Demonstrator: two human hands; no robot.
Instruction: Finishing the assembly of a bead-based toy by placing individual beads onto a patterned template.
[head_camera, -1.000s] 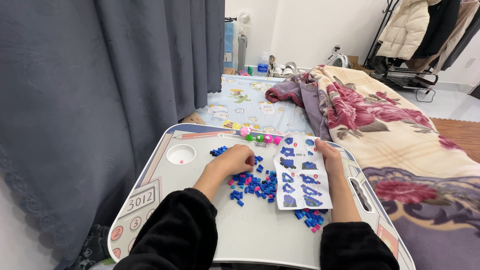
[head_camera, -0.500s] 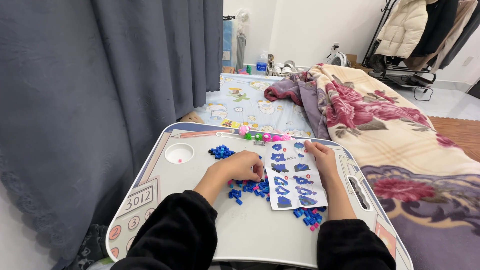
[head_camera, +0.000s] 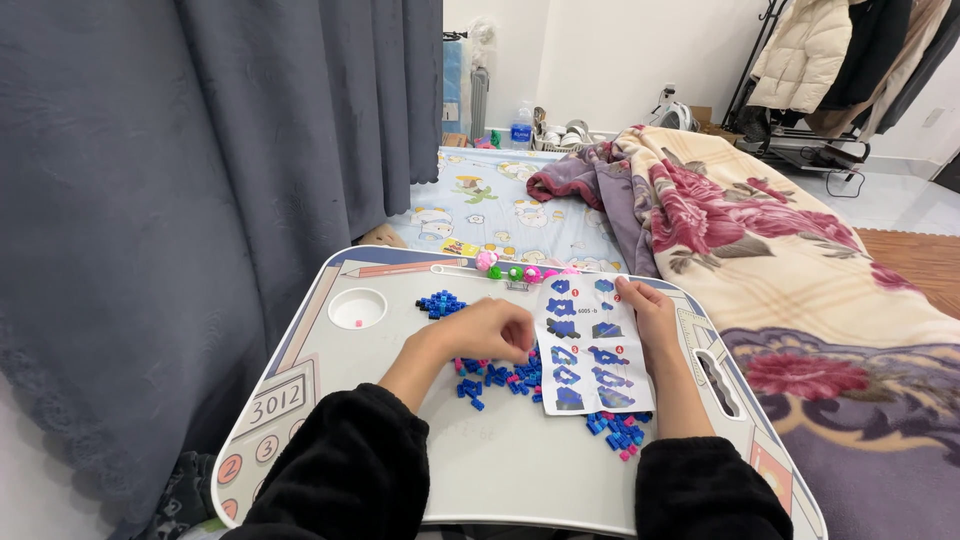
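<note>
We see small blue plastic bricks (head_camera: 500, 378) with a few pink ones on our white lap tray (head_camera: 520, 470). The white paper instruction sheet (head_camera: 590, 345) shows blue figures, beside a cream blanket with red flowers (head_camera: 800, 260) and a plain grey curtain (head_camera: 200, 180).

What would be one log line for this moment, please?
left hand: over blue bricks, fingers curled | right hand: holding instruction sheet edge | surface: lap tray | extra bricks: below sheet

A white instruction sheet (head_camera: 588, 345) with blue diagrams lies on the lap tray (head_camera: 520, 470), right hand (head_camera: 650, 318) holding its edge.
</note>
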